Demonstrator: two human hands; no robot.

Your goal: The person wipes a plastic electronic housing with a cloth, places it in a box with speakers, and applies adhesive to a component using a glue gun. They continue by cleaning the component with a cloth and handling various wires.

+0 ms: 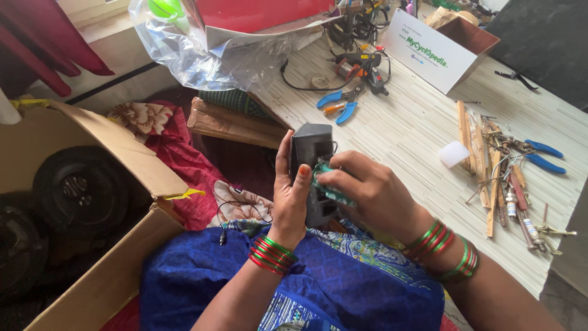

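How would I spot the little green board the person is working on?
Start at the striped table and come to its near edge, where two hands meet over a blue lap. The left hand props up a dark plastic housing; the right hand presses the green circuit board against it. It is the only flat green piece there.
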